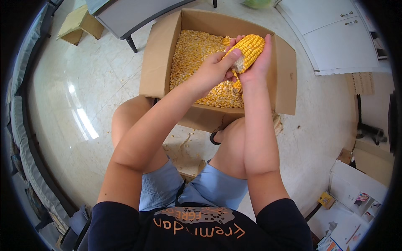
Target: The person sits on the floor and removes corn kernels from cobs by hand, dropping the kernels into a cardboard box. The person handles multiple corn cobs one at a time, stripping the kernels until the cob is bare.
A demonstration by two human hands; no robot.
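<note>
A dried yellow ear of corn (250, 48) is held tilted over the right side of an open cardboard box (161, 58). My right hand (260, 67) cradles the ear from below and along its right side. My left hand (221, 64) grips it from the left, thumb pressed at the edge of a pale patch of bare cob near the lower end. Loose corn kernels (194, 56) cover the box's floor in a thick layer. More ears lie in the box under and behind my hands, one ear (226, 40) showing near the back; the hands partly hide them.
The box stands between my knees on a glossy tiled floor (103, 72). Stray kernels and husk bits (185, 141) are scattered below its near flap. Pale husks or cobs (278, 125) lie by its right corner. A wooden stool (80, 25) and a grey cabinet (132, 15) stand beyond, a white cupboard (339, 40) to the right.
</note>
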